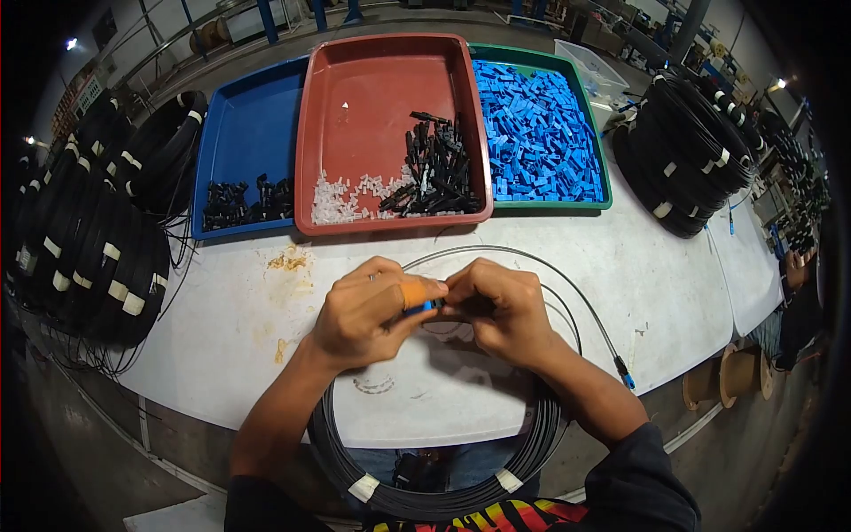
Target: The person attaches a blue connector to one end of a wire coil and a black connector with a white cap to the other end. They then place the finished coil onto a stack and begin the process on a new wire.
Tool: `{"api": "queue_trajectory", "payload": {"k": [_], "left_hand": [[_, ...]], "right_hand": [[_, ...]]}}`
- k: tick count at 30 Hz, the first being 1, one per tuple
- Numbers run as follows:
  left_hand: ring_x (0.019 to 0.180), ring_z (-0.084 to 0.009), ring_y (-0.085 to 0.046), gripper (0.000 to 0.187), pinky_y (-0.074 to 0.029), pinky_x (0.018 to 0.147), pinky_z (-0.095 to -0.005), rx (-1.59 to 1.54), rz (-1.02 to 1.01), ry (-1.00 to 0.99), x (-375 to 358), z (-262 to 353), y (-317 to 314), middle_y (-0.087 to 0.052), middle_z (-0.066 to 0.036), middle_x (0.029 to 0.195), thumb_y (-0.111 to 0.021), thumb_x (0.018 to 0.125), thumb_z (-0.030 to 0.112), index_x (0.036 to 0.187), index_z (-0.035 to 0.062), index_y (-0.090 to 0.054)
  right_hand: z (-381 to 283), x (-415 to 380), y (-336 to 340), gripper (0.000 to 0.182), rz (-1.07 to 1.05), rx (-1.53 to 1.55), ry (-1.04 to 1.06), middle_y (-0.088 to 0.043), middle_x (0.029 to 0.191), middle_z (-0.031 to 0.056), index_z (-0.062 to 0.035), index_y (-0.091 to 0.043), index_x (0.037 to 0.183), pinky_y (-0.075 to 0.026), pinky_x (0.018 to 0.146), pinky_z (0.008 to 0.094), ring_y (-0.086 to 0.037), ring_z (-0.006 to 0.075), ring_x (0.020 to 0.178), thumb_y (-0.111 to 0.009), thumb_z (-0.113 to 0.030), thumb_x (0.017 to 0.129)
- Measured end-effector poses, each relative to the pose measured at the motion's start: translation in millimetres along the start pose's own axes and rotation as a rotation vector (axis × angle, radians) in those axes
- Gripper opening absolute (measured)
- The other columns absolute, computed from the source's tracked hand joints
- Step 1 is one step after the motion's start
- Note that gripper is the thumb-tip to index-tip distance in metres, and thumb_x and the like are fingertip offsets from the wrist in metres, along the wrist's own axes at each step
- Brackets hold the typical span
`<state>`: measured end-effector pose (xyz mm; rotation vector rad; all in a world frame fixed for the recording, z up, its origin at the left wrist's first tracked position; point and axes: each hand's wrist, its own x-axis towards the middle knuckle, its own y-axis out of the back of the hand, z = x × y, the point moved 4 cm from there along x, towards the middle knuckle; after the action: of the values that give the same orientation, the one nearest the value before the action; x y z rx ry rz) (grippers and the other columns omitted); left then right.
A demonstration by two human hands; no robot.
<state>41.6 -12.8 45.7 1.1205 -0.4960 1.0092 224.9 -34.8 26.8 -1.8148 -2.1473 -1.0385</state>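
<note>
My left hand [368,310], with orange tape around one finger, pinches a small blue connector [424,307] above the table. My right hand [501,310] meets it from the right, its fingers closed at the connector's black end; what exactly they grip is hidden. A coil of black cable [434,501] with white tape bands hangs at the table's front edge, below my forearms. One cable loop arcs behind my hands and ends at the right in a black and blue connector [625,372].
On the white table [213,328] stand a blue tray [253,124] with black parts, a red tray [381,66] with clear and black pieces, and a green tray [567,208] with blue pieces. Cable coils [683,151] stack at the right, more coils [89,257] at the left.
</note>
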Motion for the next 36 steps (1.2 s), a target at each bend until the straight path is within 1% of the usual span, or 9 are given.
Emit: {"api": "queue_trajectory", "payload": {"k": [4, 11, 17, 22, 24, 26, 30, 32, 36], "left_hand": [[0.085, -0.0245, -0.073, 0.026, -0.056, 0.075, -0.0325, 0.152, -0.024, 0.015, 5, -16, 17, -0.077, -0.01, 0.095, -0.084, 0.07, -0.005, 0.093, 0.004, -0.076], [0.085, -0.0203, -0.072, 0.016, -0.055, 0.078, -0.031, 0.103, 0.088, 0.392, -24, -57, 59, -0.075, -0.011, 0.091, -0.08, 0.077, -0.003, 0.093, 0.0016, -0.079], [0.084, -0.0195, -0.069, 0.016, -0.053, 0.078, -0.0318, 0.078, -0.128, 0.603, -42, -48, 48, -0.073, -0.01, 0.086, -0.077, 0.078, 0.001, 0.094, -0.0021, -0.075], [0.087, -0.0168, -0.069, 0.02, -0.054, 0.081, -0.0294, -0.07, -0.19, 0.784, -48, -40, 43, -0.075, -0.011, 0.095, -0.067, 0.085, -0.002, 0.104, -0.0026, -0.074], [0.09, -0.0159, -0.069, 0.025, -0.054, 0.085, -0.0282, -0.02, -0.237, 0.701, -52, -35, 47, -0.075, -0.012, 0.101, -0.063, 0.088, -0.004, 0.111, -0.0025, -0.074], [0.09, -0.0214, -0.073, 0.028, -0.055, 0.085, -0.0324, -0.083, -0.196, 0.751, -62, -32, 48, -0.077, -0.016, 0.103, -0.064, 0.092, -0.001, 0.118, 0.0005, -0.073], [0.102, -0.0198, -0.07, 0.037, -0.053, 0.094, -0.0331, -0.206, -0.142, 0.852, -78, -18, 51, -0.075, -0.016, 0.115, -0.071, 0.093, 0.013, 0.127, -0.0006, -0.069], [0.114, -0.0222, -0.065, 0.056, -0.048, 0.104, -0.0348, -0.284, -0.166, 0.896, -85, -10, 51, -0.07, -0.017, 0.125, -0.078, 0.089, 0.022, 0.137, -0.0001, -0.062], [0.133, -0.0296, -0.054, 0.078, -0.04, 0.113, -0.0375, -0.195, -0.183, 0.773, -93, 6, 46, -0.054, -0.022, 0.146, -0.082, 0.084, 0.025, 0.148, -0.0028, -0.047]], "right_hand": [[-3, 15, 20, 0.05, 0.048, -0.188, 0.007, -0.068, 0.112, 0.0172, -0.0026, -0.063, 0.122, -0.053, 0.088, 0.0424, -0.066, 0.0344, 0.101, -0.081, -0.002, 0.076], [33, -26, 88, 0.04, -0.011, -0.837, -0.421, -0.066, 0.117, 0.0199, -0.0025, -0.062, 0.121, -0.05, 0.095, 0.0459, -0.062, 0.0386, 0.112, -0.077, -0.011, 0.084], [36, -81, 114, 0.015, 0.057, -0.736, -0.637, -0.067, 0.106, 0.0192, 0.0003, -0.068, 0.101, -0.053, 0.082, 0.0436, -0.067, 0.0372, 0.095, -0.07, 0.001, 0.087], [25, -94, 107, 0.022, 0.039, -0.743, -0.607, -0.066, 0.1, 0.0218, -0.0001, -0.064, 0.109, -0.053, 0.077, 0.0441, -0.068, 0.0374, 0.088, -0.065, 0.005, 0.088], [16, -96, 105, 0.026, 0.054, -0.724, -0.588, -0.066, 0.1, 0.0228, -0.0006, -0.062, 0.113, -0.053, 0.076, 0.0447, -0.068, 0.0378, 0.088, -0.064, 0.006, 0.088], [5, -98, 105, 0.032, 0.048, -0.792, -0.494, -0.065, 0.099, 0.0246, -0.0017, -0.058, 0.118, -0.053, 0.075, 0.0458, -0.067, 0.0394, 0.088, -0.061, 0.008, 0.088], [-13, -120, 95, 0.036, 0.004, -0.358, -0.606, -0.062, 0.096, 0.015, -0.0025, -0.057, 0.121, -0.053, 0.067, 0.0368, -0.067, 0.0269, 0.08, -0.059, 0.012, 0.089], [-28, -131, 78, 0.033, 0.1, -0.023, -0.836, -0.061, 0.102, 0.0078, -0.0037, -0.056, 0.127, -0.05, 0.06, 0.0264, -0.06, 0.0081, 0.071, -0.064, 0.002, 0.095], [-20, -171, 47, 0.037, 0.394, 0.146, -0.601, -0.062, 0.108, 0.0051, 0.0033, -0.054, 0.134, -0.044, 0.064, 0.0207, -0.053, 0.0046, 0.075, -0.064, -0.007, 0.1]]}}
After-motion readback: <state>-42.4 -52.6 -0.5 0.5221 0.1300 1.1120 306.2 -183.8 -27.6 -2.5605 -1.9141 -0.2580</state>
